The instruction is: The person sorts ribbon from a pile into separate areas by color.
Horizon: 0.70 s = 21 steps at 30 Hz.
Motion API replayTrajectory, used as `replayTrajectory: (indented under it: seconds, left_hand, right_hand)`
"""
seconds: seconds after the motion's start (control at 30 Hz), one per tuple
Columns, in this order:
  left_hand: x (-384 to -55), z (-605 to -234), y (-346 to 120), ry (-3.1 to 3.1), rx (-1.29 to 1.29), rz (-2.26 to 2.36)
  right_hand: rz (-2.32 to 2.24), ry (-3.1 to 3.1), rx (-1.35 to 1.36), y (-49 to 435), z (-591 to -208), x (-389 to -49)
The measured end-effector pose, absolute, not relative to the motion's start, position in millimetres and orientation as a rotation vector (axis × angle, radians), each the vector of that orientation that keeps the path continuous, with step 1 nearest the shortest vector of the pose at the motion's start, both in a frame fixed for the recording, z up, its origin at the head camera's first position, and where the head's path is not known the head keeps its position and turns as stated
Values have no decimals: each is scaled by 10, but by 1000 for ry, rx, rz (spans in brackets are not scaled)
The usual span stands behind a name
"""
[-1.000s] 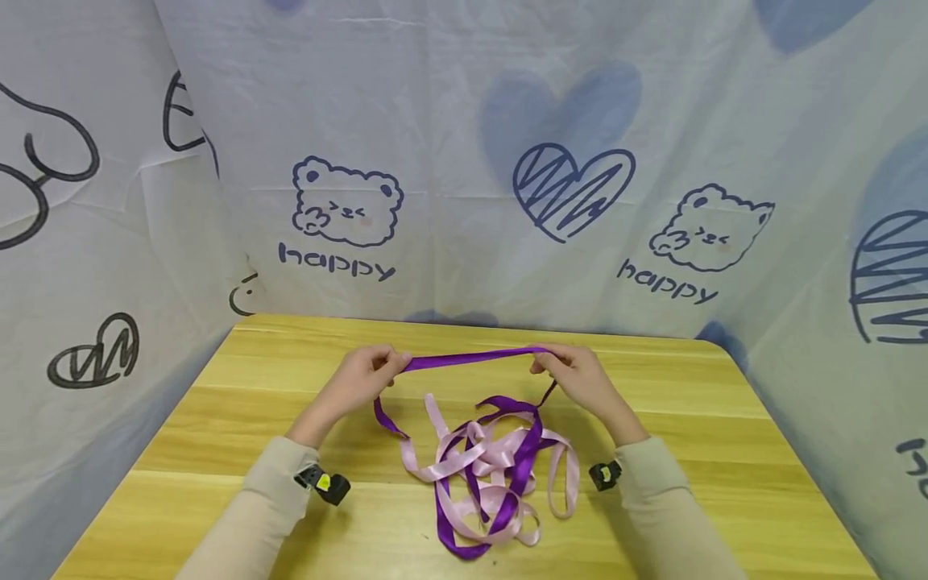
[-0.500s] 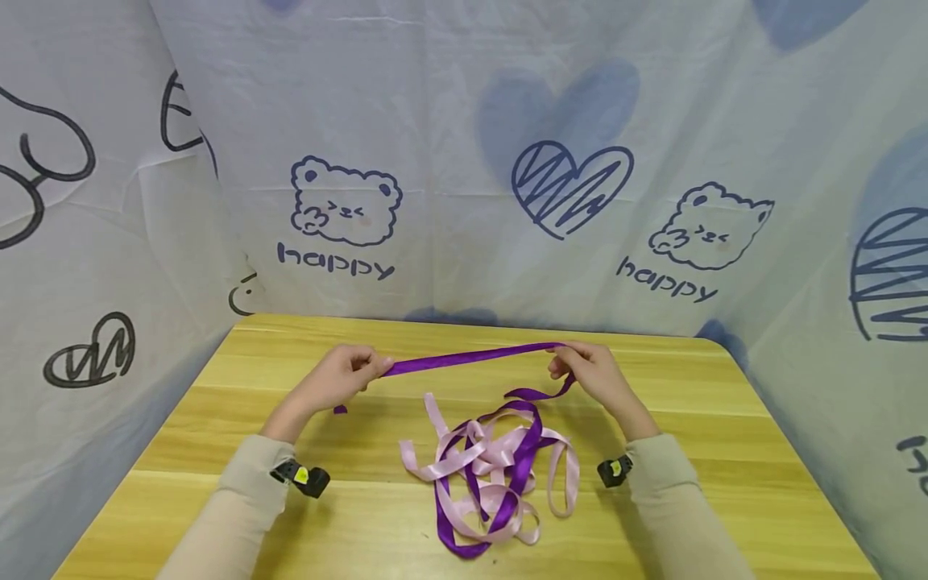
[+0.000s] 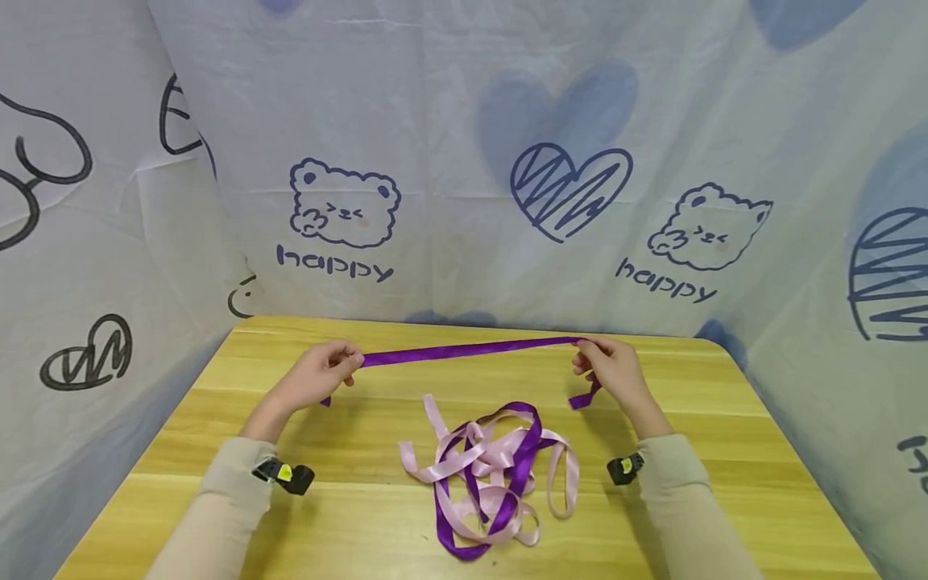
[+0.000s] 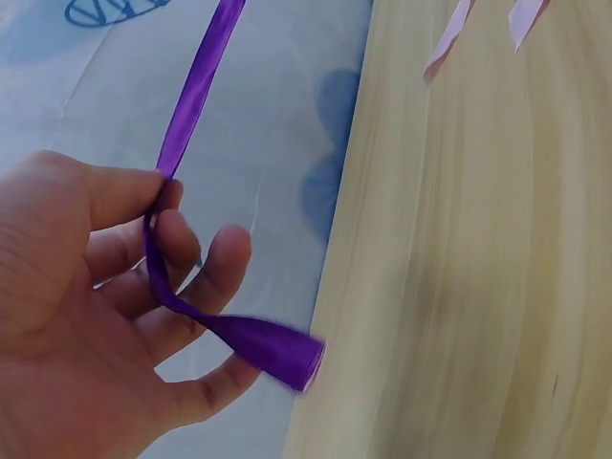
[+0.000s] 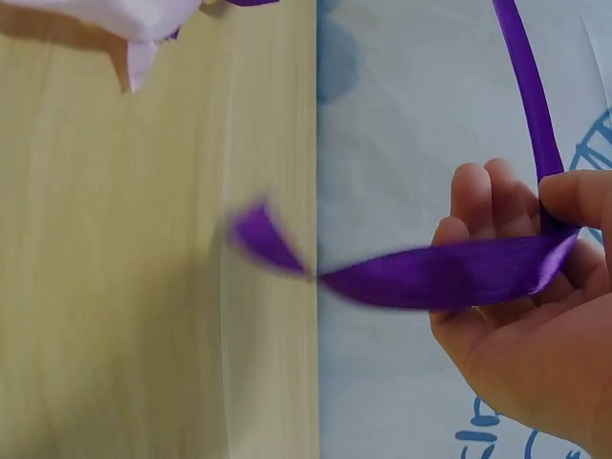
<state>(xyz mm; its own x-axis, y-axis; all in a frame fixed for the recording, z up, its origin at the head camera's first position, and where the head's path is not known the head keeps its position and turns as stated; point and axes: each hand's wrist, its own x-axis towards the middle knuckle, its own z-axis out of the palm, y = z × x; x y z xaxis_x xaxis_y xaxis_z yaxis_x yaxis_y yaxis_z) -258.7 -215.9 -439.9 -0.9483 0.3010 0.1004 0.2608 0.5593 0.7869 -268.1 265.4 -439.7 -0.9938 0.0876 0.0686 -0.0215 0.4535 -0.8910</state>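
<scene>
A purple ribbon (image 3: 464, 351) is stretched nearly straight between two hands above the far part of the table. My left hand (image 3: 313, 379) pinches it between thumb and index finger; in the left wrist view a short purple tail (image 4: 263, 346) hangs past the fingers. At the other side my right hand (image 3: 615, 372) pinches it too, and its longer loose end (image 5: 430, 275) crosses the palm and twists, blurred at the tip. Below the stretched ribbon, a tangled pile of pink ribbons (image 3: 500, 455) and purple ribbons (image 3: 527, 463) lies on the table.
The wooden table (image 3: 377, 532) has rounded far corners. White cloth (image 3: 449, 266) printed with bears and hearts hangs behind it and at both sides. A small black camera (image 3: 293, 477) is strapped to the left wrist, another camera (image 3: 625, 469) to the right.
Both hands have moved apart, left hand leftward and right hand rightward, lengthening the stretched span. The ribbon's loose ends have come away from the pile, which now lies still.
</scene>
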Motion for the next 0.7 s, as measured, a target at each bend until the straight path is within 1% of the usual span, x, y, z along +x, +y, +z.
replayTrajectory:
  seconds: [0.33, 0.7]
  left_hand:
    - [-2598, -4419, -2380, 2854, 307, 1342]
    - [-2627, -4448, -2561, 2947, 251, 1282]
  right_hand:
    - [1605, -2539, -188, 2836, -4366, -2673]
    - [1602, -2451, -292, 2984, -4380, -2700]
